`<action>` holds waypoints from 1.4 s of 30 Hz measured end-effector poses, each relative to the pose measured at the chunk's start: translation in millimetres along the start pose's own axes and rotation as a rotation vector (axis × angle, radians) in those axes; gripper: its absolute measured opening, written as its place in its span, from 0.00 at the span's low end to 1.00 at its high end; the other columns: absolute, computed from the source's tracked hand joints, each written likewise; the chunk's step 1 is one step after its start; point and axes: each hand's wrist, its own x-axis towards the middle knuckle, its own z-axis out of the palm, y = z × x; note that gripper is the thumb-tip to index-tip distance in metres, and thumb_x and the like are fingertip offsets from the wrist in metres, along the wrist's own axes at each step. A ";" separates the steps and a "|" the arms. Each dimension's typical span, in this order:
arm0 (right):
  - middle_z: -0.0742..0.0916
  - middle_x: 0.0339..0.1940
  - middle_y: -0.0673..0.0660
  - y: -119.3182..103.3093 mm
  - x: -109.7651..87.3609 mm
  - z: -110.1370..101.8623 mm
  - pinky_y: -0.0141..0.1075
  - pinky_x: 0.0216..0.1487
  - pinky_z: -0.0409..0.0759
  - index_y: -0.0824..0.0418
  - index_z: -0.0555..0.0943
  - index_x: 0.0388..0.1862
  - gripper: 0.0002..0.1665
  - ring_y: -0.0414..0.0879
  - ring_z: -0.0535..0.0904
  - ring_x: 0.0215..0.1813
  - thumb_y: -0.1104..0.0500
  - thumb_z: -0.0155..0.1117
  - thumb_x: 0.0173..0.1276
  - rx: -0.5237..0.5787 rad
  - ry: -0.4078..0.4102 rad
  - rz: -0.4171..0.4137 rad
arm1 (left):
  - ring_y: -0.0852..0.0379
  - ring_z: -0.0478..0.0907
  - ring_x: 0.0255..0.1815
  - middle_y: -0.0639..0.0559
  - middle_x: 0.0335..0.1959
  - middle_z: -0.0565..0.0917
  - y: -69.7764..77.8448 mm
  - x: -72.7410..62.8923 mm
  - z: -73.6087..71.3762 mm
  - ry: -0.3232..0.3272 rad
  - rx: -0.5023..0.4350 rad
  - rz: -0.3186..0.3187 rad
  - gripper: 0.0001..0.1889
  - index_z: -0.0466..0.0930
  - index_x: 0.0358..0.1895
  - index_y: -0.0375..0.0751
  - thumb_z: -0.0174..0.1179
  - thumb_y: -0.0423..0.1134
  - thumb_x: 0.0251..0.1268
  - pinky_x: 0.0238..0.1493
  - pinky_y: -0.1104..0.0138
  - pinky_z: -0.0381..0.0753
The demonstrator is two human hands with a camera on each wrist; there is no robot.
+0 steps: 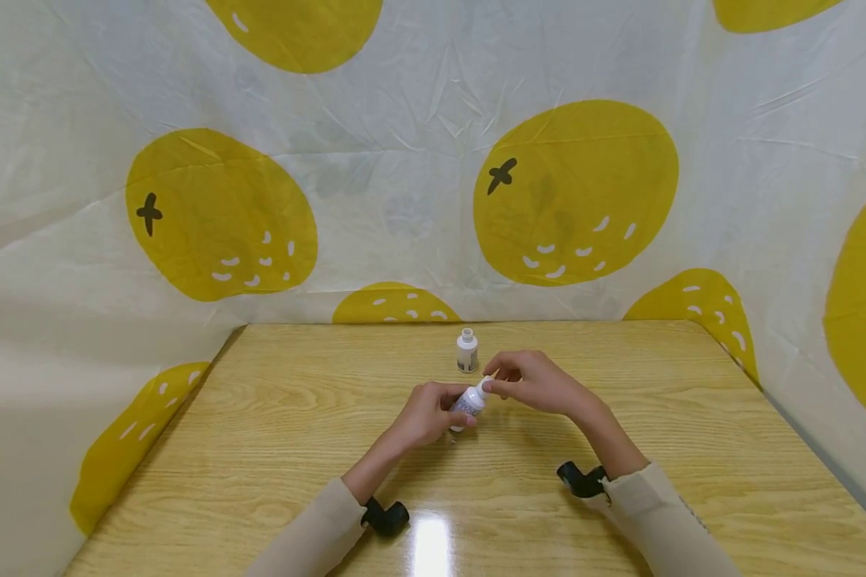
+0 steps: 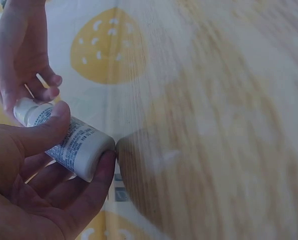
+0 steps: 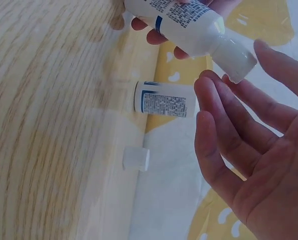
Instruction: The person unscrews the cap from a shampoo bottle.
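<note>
My left hand (image 1: 426,415) grips a small white bottle (image 1: 467,405) with blue print, its thumb across the label in the left wrist view. The bottle is tilted, its neck end toward the right hand. A white cap (image 3: 235,59) sits on that neck. My right hand (image 1: 537,383) pinches at the end of this cap, with its thumb and index fingertips at opposite edges in the right wrist view. The other fingers (image 3: 214,145) of that hand are bent beside it and hold nothing.
A second white bottle (image 1: 467,354) stands upright without a cap just beyond the hands on the wooden table (image 1: 317,369). A loose white cap (image 3: 136,159) lies near it in the right wrist view. Behind the table hangs a fruit-print cloth (image 1: 397,200).
</note>
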 end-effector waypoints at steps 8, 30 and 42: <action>0.90 0.37 0.59 1.1 0.3 -1.0 0.33 0.40 0.83 0.62 0.85 0.50 0.12 0.46 0.86 0.37 0.59 0.70 0.71 -0.007 -0.019 -0.044 | 0.62 0.85 0.41 0.50 0.43 0.92 -1.0 1.6 0.3 -0.004 -0.006 0.007 0.18 0.89 0.55 0.47 0.74 0.38 0.61 0.41 0.69 0.83; 0.90 0.39 0.62 0.5 -0.6 -1.3 0.33 0.40 0.83 0.65 0.83 0.54 0.14 0.57 0.87 0.39 0.59 0.68 0.74 0.028 -0.030 -0.046 | 0.63 0.85 0.41 0.51 0.43 0.92 -0.1 -0.1 0.3 -0.002 -0.014 0.012 0.17 0.90 0.54 0.48 0.74 0.37 0.62 0.41 0.70 0.83; 0.90 0.39 0.62 0.2 -0.8 -0.6 0.33 0.37 0.82 0.64 0.85 0.52 0.13 0.58 0.86 0.38 0.58 0.66 0.75 0.030 -0.011 -0.013 | 0.63 0.85 0.39 0.50 0.42 0.92 -0.8 0.4 0.6 -0.001 -0.010 0.027 0.16 0.90 0.53 0.46 0.74 0.37 0.61 0.39 0.71 0.82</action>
